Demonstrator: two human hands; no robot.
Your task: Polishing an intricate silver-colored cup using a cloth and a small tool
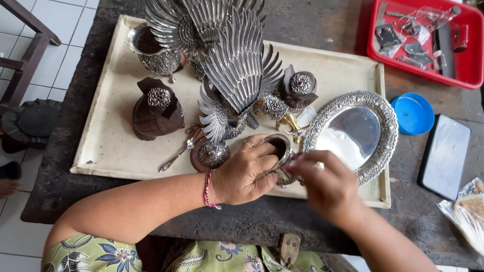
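My left hand (pixel 247 171) grips a small ornate silver cup (pixel 279 151) over the front edge of a cream tray (pixel 111 126). My right hand (pixel 325 181) is blurred, its fingertips touching the cup's lower right side; whether it holds anything I cannot tell. Just left of the cup lies a round dark lid with a silver knob (pixel 210 154). An oval embossed silver dish (pixel 353 133) lies right behind my right hand.
The tray also holds a big silver winged bird figure (pixel 232 65), a silver bowl (pixel 151 50), dark wooden jars with silver tops (pixel 157 108), and a small spoon (pixel 176 157). On the dark table: a red bin of metal pieces (pixel 428 40), a blue lid (pixel 412 113), a phone (pixel 446 156).
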